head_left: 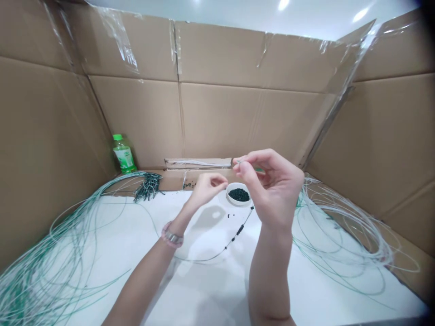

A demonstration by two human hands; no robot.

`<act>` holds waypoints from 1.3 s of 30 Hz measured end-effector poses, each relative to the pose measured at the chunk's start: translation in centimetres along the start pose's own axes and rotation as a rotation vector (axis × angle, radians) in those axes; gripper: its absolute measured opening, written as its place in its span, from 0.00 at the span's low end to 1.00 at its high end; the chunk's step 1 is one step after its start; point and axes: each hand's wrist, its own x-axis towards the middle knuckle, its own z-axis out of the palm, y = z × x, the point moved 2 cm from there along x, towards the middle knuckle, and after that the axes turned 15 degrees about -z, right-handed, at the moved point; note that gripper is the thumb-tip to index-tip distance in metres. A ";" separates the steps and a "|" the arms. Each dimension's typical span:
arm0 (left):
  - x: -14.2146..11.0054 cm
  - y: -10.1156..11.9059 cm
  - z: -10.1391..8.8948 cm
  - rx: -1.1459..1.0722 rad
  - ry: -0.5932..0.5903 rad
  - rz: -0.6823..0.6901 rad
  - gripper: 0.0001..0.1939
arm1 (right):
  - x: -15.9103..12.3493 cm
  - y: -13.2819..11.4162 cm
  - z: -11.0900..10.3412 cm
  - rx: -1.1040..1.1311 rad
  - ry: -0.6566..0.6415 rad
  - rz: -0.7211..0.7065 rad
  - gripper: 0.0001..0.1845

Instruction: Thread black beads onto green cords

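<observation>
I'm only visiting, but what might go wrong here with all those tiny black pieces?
The left hand is close to the white dish, so a bump might spill the black pieces in it. The right hand pinches a thin pale item, which might slip loose. The threaded pieces sit unevenly along their strand, so they could perhaps slide if it tilts.

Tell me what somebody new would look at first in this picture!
Probably the right hand, raised just right of centre with thumb and fingertip pinched, and the left hand, lower beside it. Between them in view sits a white bowl of tiny black pieces. At the back left, a bright green bottle stands by the cardboard wall.
</observation>
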 end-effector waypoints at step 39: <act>-7.1 9.0 -3.0 -0.721 -0.028 0.280 0.04 | -1.5 -2.4 3.5 0.017 0.048 -0.254 0.15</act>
